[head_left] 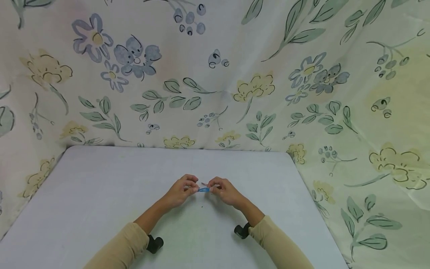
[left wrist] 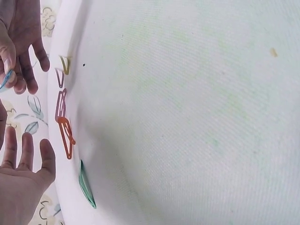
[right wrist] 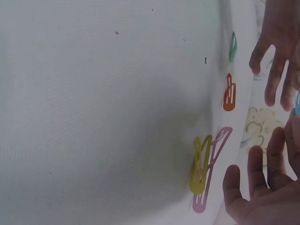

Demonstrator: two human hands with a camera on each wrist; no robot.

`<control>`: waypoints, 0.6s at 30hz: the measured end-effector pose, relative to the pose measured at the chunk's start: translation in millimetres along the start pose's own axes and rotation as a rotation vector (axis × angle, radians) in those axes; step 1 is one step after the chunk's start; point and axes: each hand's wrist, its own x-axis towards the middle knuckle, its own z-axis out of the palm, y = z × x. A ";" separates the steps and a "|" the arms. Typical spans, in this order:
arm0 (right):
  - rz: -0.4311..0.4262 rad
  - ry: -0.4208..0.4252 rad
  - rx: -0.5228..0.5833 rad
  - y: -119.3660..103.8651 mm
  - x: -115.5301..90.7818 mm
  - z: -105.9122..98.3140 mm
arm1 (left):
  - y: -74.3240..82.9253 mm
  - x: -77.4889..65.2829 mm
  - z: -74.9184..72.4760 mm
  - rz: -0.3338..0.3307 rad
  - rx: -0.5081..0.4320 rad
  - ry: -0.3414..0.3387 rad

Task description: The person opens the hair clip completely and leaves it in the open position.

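Observation:
Between my two hands is a blue snap hair clip [head_left: 203, 189], held up over the middle of the table. My left hand [head_left: 181, 191] pinches its left end with thumb and forefinger. The right hand [head_left: 227, 192] pinches the other end; its remaining fingers are spread in the right wrist view. Behind the hands, several snap hair clips lie on the table: a green clip [left wrist: 86, 185], an orange clip [left wrist: 65, 136], a pink clip [right wrist: 212, 171] and a yellow clip [right wrist: 198, 168]. In the head view, the hands largely hide these clips.
A white-covered table [head_left: 111, 179] spreads under the hands, with a flowered cloth [head_left: 215, 74] hanging behind and beside it. Small dark specks dot the surface. Black wrist cameras [head_left: 155, 244] sit below both sleeves.

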 end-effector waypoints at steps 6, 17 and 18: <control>-0.002 0.035 0.009 27.4 11.8 5.0 | 0.5 0.6 0.2 -0.009 -0.009 -0.005; -0.070 0.086 -0.027 30.3 14.4 7.6 | -4.0 3.3 -2.1 0.023 0.059 0.023; -0.087 0.093 -0.045 30.4 14.5 8.1 | -4.1 3.5 -2.1 0.036 0.076 0.026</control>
